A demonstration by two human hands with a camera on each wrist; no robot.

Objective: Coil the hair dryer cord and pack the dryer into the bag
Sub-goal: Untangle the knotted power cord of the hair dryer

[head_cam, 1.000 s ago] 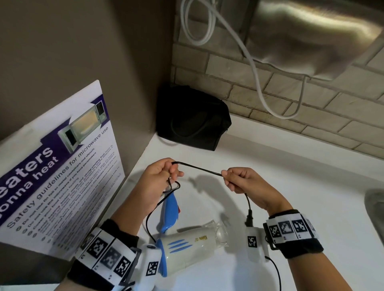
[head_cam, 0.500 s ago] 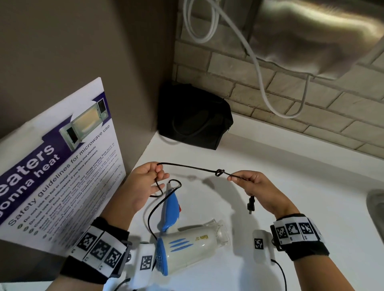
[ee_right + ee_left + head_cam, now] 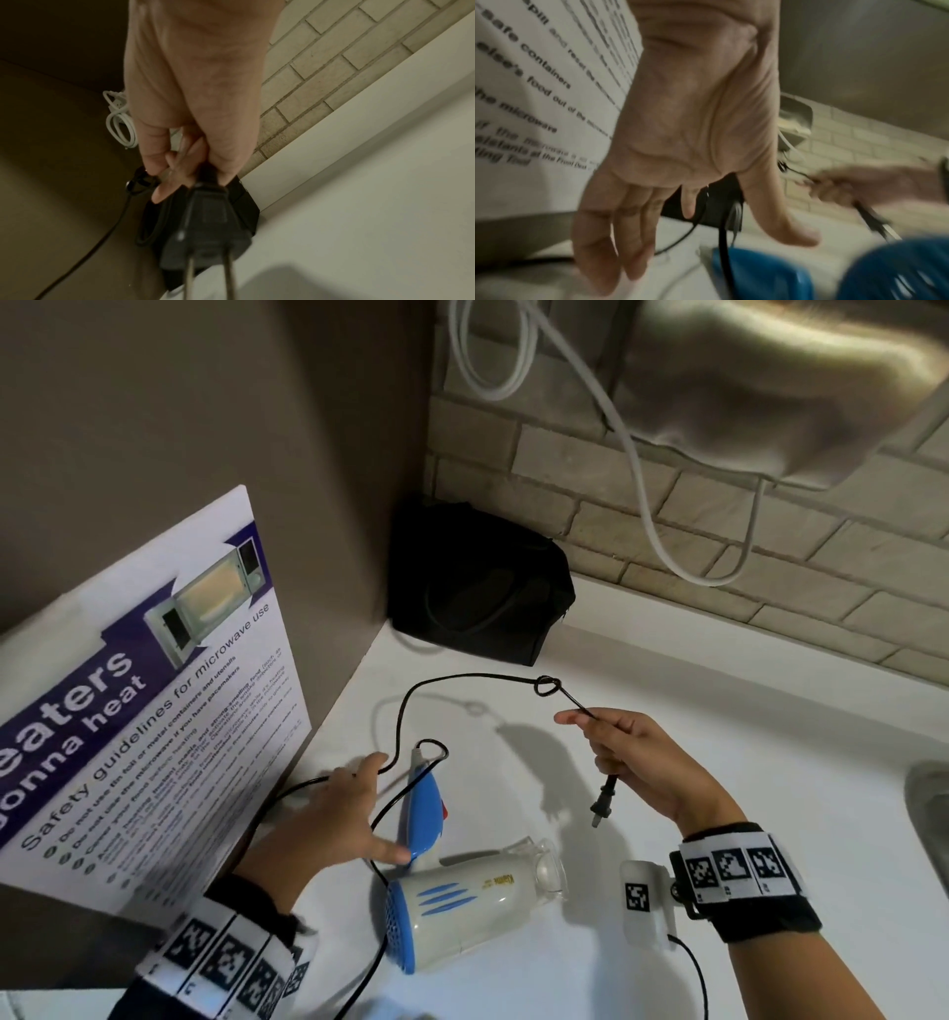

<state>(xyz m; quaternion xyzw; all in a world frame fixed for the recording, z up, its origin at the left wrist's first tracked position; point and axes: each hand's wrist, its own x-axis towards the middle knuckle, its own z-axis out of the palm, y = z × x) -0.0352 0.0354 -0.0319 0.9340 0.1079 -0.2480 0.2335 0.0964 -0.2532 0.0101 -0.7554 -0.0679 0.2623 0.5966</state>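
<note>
A white and blue hair dryer (image 3: 462,901) lies on the white counter (image 3: 667,711), its blue handle (image 3: 423,814) folded toward the wall. Its black cord (image 3: 411,706) arcs up from the handle and has a small knot (image 3: 547,685) in it. My right hand (image 3: 611,742) pinches the cord just past the knot, and the plug (image 3: 603,801) dangles below its fingers (image 3: 164,160). My left hand (image 3: 349,809) hovers open by the handle, fingers (image 3: 603,243) straight, with the cord running behind them. The black bag (image 3: 477,588) sits in the back corner.
A microwave safety poster (image 3: 154,701) leans against the left wall. A white cable (image 3: 631,454) and a steel appliance (image 3: 770,387) hang on the brick wall above the counter. A sink edge (image 3: 929,814) shows at far right.
My left hand has let go of the cord and dropped, open, beside the dryer handle. The cord now sags in a loop from my right hand, with the knot farther from it.
</note>
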